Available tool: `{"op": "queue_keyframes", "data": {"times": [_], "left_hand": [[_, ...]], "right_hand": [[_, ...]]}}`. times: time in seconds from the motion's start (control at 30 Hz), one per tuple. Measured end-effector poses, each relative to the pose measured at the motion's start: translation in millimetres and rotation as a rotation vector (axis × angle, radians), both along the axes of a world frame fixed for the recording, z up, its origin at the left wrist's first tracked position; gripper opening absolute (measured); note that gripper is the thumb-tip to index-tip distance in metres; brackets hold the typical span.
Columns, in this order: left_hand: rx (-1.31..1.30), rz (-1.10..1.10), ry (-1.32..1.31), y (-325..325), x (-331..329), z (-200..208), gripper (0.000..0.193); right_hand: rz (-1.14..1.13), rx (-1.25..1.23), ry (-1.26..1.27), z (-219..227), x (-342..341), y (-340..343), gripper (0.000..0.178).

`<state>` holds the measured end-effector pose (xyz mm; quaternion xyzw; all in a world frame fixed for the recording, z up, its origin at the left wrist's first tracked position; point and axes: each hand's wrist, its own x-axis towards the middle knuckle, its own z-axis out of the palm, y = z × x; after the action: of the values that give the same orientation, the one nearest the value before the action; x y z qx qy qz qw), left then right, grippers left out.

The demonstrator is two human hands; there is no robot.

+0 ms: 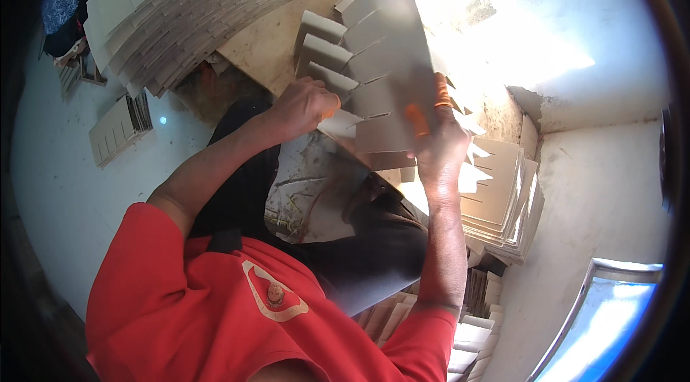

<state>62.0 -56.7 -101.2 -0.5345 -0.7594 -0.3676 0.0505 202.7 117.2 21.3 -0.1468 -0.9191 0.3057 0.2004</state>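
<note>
A tall grey-brown slotted cardboard sheet point(392, 44) stands tilted before me, with several slits along its left part. Several smaller cardboard divider pieces point(327, 55) sit crosswise at those slits and stick out to the left. My left hand point(305, 107), an orange band on one finger, is closed at the nearest of these pieces; its fingertips are partly hidden. My right hand point(442, 148) grips the sheet's lower right part, with orange covers on its fingers, slightly blurred. Beside it lies a stack of slotted cardboard sheets point(496, 166), some of its edges sunlit.
A large curved stack of cardboard pieces point(194, 30) fills the upper left on a brown board point(262, 48). On the floor at left stands a small bundle of slotted cardboard point(115, 130). More cardboard pieces point(471, 335) lie by my right elbow. A wall point(596, 188) rises at right.
</note>
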Motion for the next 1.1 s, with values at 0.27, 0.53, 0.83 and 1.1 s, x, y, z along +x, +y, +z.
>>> {"op": "queue_keyframes", "data": {"times": [0.27, 0.53, 0.83, 1.1], "left_hand": [[-0.012, -0.024, 0.018, 2.2, -0.6, 0.8, 0.010], [0.006, 0.029, -0.022, 1.2, 2.3, 5.9, 0.036], [-0.292, -0.045, 0.215, 70.4, -59.1, 39.5, 0.094], [-0.230, -0.305, 0.253, 51.6, -62.5, 23.3, 0.021]], "right_hand": [[0.253, -0.104, -0.076, -50.3, -21.1, 8.7, 0.049], [0.256, 0.275, -0.358, -68.0, -19.6, 5.3, 0.058], [-0.024, 0.496, -0.242, -95.0, -13.9, 147.4, 0.075], [0.046, 0.357, 0.092, -36.5, 50.5, 35.3, 0.051]]}}
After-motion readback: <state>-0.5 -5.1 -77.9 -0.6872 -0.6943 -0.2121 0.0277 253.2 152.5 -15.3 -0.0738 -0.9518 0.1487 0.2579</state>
